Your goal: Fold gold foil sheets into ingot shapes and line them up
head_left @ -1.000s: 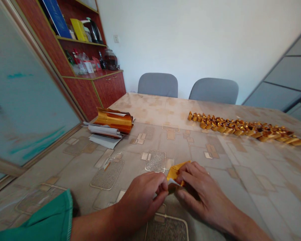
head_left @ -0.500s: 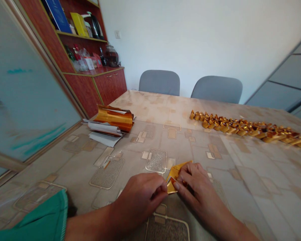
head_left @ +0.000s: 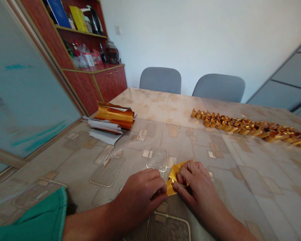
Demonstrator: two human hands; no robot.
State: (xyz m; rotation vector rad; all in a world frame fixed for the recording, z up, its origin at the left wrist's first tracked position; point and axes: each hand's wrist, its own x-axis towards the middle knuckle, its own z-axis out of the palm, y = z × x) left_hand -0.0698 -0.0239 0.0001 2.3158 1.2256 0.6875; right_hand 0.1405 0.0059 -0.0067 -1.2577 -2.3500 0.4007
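The gold paper [head_left: 174, 173] sat between the left hand [head_left: 145, 189], pinching its near corner, and the right hand [head_left: 199, 185], gripping its right side, with patterned tablecloth [head_left: 183, 144] stretching ahead to its far edge, curled gold sheets [head_left: 115, 116] lying farther off leftward and folded gold pieces [head_left: 240, 126] rightward.

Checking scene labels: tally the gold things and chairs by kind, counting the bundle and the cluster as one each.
Gold sheet being handled: 1
Curled bundle of gold and white sheets: 1
Cluster of folded gold pieces: 1 (pieces overlap too much to count singly)
Grey chairs: 2
Total: 5
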